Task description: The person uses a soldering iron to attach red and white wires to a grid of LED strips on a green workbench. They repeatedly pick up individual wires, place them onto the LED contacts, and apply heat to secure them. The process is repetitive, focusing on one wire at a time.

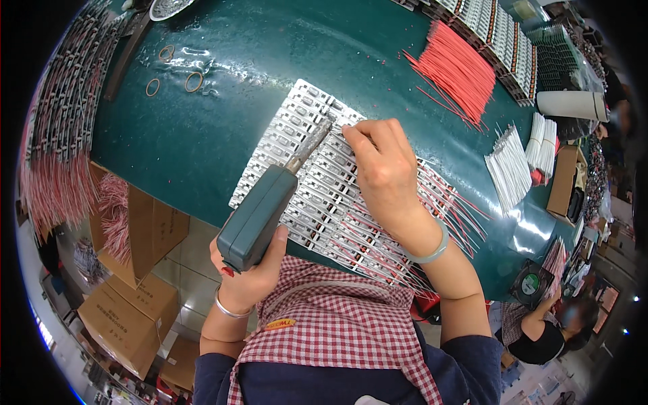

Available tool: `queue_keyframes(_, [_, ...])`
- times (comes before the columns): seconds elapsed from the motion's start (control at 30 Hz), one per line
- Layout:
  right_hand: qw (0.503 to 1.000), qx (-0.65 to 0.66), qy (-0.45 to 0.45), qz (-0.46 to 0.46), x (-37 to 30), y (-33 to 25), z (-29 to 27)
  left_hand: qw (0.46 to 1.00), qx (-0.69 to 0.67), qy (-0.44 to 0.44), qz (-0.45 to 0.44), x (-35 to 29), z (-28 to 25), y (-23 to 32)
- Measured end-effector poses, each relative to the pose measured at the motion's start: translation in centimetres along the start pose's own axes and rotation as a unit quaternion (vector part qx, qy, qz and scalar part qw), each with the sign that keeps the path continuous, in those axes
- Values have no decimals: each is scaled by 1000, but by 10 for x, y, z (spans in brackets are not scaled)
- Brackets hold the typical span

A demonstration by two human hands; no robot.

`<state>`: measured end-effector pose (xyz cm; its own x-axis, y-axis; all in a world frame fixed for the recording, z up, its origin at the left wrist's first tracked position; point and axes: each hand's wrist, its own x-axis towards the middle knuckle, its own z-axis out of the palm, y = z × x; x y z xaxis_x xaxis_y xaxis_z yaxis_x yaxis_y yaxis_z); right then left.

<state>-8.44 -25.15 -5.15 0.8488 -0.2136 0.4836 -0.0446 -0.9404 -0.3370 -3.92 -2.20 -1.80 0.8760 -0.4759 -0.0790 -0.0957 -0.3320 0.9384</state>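
Observation:
My left hand [251,275] grips a dark green soldering gun [258,212]. Its metal barrel slants up and away, and the tip meets a panel of small white circuit boards [275,143] on the table. My right hand [386,165] is closed in a pinch at the panel's far part, close beside the tip. What its fingertips hold is too small to make out. Red and white wires [364,233] run from the right columns of the panel toward me and to the right. Part of the panel lies hidden under my right hand and the gun.
Red wires [459,67] lie bundled at the far right, with white wires [507,169] nearer. Stacked panels [489,40] stand behind. Rubber bands [194,82] and a metal dish [169,7] lie at the far left. Wired boards [67,121] and cardboard boxes [128,324] are left. A person [540,331] sits right.

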Motion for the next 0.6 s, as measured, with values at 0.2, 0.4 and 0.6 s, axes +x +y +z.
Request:
queue_keyframes(0.2, [1000,-1,-6,-4,2,-1,-1,998,0,-1,67,7,4,-5])
queue_keyframes(0.4, [1000,-10,-8,-9,1,0,1,994,50,-19,97,10,2,-1])
queue_keyframes(0.6, [1000,-13,-13,-7,2,-1,0,998,32,18,59,4,-2,-4])
